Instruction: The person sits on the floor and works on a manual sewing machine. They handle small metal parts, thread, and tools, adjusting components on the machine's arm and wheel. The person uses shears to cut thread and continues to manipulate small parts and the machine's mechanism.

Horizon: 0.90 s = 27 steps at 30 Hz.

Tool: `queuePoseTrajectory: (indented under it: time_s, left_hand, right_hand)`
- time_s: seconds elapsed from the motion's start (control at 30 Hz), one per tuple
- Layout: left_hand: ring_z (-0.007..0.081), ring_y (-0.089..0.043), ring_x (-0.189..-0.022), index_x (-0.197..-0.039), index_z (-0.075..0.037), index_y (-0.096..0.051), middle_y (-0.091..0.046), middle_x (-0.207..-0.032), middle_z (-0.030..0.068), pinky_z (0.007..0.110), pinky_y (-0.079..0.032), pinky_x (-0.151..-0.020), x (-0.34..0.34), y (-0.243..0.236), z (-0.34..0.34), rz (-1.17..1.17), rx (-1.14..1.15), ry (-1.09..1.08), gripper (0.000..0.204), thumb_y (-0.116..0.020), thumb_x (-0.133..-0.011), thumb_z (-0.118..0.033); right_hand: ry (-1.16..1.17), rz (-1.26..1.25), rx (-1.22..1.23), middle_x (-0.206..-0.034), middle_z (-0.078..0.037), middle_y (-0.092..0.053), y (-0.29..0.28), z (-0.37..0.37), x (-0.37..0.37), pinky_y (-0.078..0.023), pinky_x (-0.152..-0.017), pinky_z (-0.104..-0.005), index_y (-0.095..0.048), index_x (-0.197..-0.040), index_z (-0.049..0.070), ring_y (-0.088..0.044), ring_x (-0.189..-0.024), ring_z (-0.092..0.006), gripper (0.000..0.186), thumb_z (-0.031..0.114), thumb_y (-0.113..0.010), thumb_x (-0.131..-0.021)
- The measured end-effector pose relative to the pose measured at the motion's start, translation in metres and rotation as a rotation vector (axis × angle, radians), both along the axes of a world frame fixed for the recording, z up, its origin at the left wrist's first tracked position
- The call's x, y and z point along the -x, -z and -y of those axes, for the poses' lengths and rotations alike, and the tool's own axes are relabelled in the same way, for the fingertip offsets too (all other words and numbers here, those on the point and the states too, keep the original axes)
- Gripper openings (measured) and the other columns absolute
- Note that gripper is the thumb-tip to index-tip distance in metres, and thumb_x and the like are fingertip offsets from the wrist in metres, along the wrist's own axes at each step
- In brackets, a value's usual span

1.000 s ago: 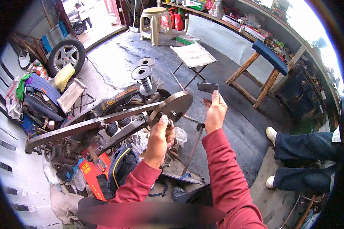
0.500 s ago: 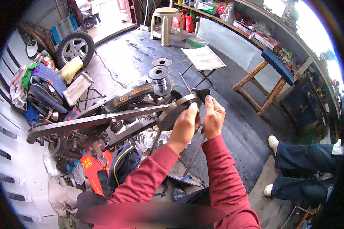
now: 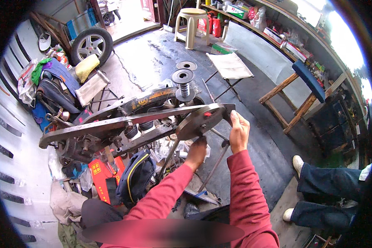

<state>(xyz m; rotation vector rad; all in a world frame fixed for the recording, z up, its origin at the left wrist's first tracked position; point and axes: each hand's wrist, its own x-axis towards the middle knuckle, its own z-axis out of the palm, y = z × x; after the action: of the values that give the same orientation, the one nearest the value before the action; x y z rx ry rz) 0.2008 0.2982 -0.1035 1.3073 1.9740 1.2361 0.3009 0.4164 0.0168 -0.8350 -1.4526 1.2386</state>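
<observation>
The metal disc (image 3: 200,121) sat at the long bar's (image 3: 124,123) end, between both hands. The left hand (image 3: 197,149) curled against its lower edge; the right hand (image 3: 238,131) gripped its rim beside a small dark plate (image 3: 228,109).

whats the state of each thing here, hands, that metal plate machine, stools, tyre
left hand: under the round metal plate, touching it, grip hidden
right hand: fingers on the plate's right edge
round metal plate: tilted, at the end of the long bar
folding stool: unfolded, nothing on it
plastic stool: upright
wheel with tyre: standing on edge
</observation>
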Motion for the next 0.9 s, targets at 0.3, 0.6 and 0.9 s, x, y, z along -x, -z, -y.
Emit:
queuePoseTrajectory:
  time_s: [0.3,0.6,0.9]
  left_hand:
    - [0.0051,-0.037,-0.054,-0.086,-0.012,-0.053,-0.044,-0.066,-0.0058,0.024,-0.028,-0.049,0.017,-0.136,0.071,1.022,-0.108,-0.093,0.042,-0.046,-0.109,-0.047]
    - [0.0089,-0.04,-0.054,-0.08,-0.01,-0.054,-0.046,-0.064,-0.0031,0.029,-0.033,-0.052,-0.004,-0.16,-0.011,0.795,-0.224,0.059,0.048,-0.041,-0.111,-0.044]
    - [0.0258,-0.057,-0.098,-0.113,-0.005,-0.06,-0.063,-0.103,0.0125,0.036,-0.042,-0.087,-0.034,-0.079,-0.065,0.67,-0.201,0.066,0.04,-0.045,-0.108,-0.041]
  right_hand:
    - [0.039,-0.067,-0.029,-0.087,0.006,-0.064,-0.002,0.005,0.006,-0.045,-0.076,-0.0236,-0.074,-0.105,-0.006,-0.052,-0.083,-0.0054,0.032,0.02,-0.056,-0.108]
    - [0.07,0.004,-0.196,-0.082,0.004,-0.063,-0.024,0.012,0.007,-0.046,-0.07,-0.0257,-0.072,-0.108,-0.006,-0.05,-0.079,-0.0056,0.03,0.02,-0.057,-0.108]
    - [0.092,0.168,-0.271,-0.07,0.0,-0.054,-0.036,0.014,0.005,-0.044,-0.064,-0.0284,-0.069,-0.103,-0.005,-0.046,-0.072,-0.0066,0.028,0.021,-0.057,-0.107]
